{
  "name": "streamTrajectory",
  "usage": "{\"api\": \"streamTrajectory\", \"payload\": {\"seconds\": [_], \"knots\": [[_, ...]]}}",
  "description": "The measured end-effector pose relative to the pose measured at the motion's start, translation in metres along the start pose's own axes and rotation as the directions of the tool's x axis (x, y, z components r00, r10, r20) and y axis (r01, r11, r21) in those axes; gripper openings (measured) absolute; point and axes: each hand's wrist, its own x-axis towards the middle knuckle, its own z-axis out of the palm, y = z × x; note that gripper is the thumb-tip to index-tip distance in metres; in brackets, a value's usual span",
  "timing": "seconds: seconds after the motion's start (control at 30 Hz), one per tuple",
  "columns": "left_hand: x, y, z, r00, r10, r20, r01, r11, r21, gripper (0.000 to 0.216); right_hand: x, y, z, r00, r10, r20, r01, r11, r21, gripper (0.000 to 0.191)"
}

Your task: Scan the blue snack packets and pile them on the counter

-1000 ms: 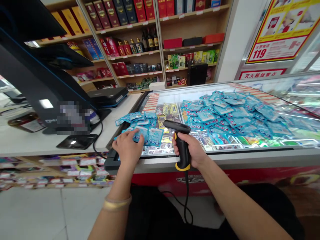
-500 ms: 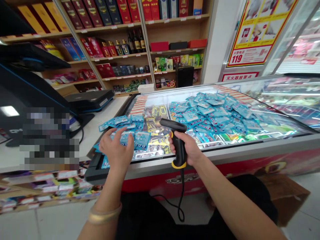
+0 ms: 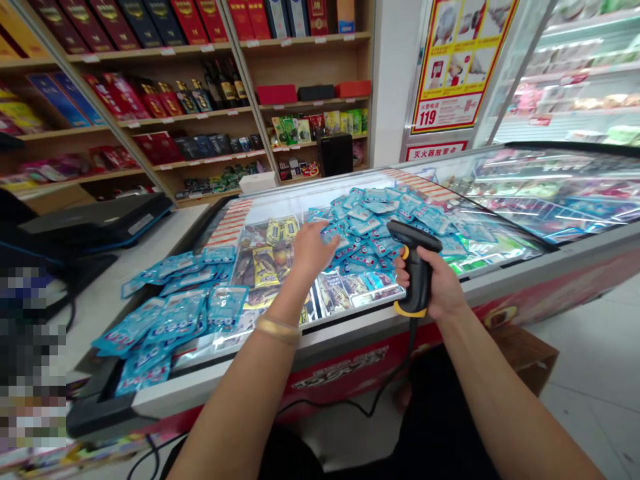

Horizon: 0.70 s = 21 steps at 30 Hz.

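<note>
Scanner point(image 3: 419, 270) stood upright in the right hand point(image 3: 444, 287), fingers wrapped round its handle; left of it, blue packets point(image 3: 180, 317) lay at the near corner of the freezer point(image 3: 350, 337); farther in, the left hand point(image 3: 311, 250), thumb and fingers spread, was at a larger heap point(image 3: 370, 217) of such packets, contact unclear; beyond rose shelves point(image 3: 305, 40) of boxes point(image 3: 277, 94).

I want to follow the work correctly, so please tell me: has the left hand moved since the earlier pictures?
Yes. Against the freezer, the left hand has moved right, from the small pile near the left end to the large pile.
</note>
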Motion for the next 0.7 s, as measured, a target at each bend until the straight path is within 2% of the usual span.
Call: {"api": "streamTrajectory", "payload": {"seconds": [0.13,0.33,0.53,0.7], "knots": [[0.000,-0.002,0.012,0.985,-0.066,0.161,0.039,0.985,0.166,0.063,0.001,0.002,0.000,0.999,0.049,0.008,-0.049,0.999,0.015,0.026],[-0.010,-0.002,0.006,0.956,-0.062,0.286,-0.021,0.961,0.276,0.086,-0.001,0.001,0.006,0.996,0.087,0.013,-0.087,0.996,0.018,0.029],[-0.009,-0.006,-0.004,0.937,0.047,0.345,-0.112,0.979,0.171,0.070,-0.003,0.001,0.005,0.997,0.071,0.026,-0.071,0.997,0.006,0.028],[-0.011,-0.008,-0.011,0.954,0.086,0.286,-0.123,0.986,0.113,0.054,-0.003,0.002,0.004,0.998,0.057,0.034,-0.056,0.998,-0.015,0.029]]}}
